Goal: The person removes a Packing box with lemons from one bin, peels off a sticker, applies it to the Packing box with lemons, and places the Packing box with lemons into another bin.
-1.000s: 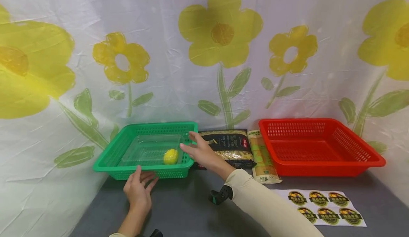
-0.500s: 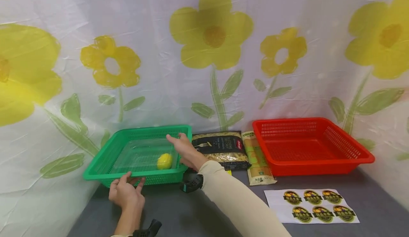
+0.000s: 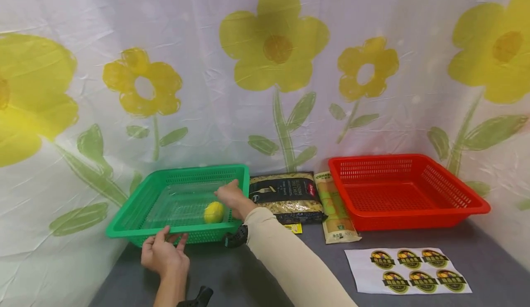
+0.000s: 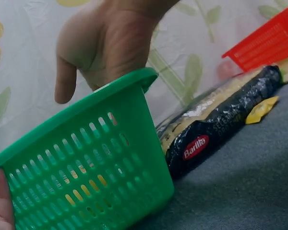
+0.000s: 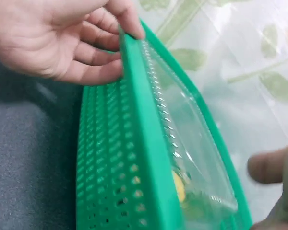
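My left hand grips the front rim of the green plastic basket, thumb over the rim and fingers underneath. In the right wrist view its thumb tip sits beside a clear plastic container. That container lies inside the basket with a yellow lemon at its right front. My right hand reaches over the basket's right side, its thumb pointing down, straight and apart from the rim. The basket's rim hides its other fingertips in the left wrist view.
Right of the green basket lie a black Barilla pasta bag and a long beige packet. A small yellow packet sits before them. Farther right are a red basket and a sticker sheet. A flowered curtain hangs behind.
My right hand has come left over the green basket and then lowered, its fingers less spread in view. My left hand has closed onto the front rim. The head view has shifted slightly.
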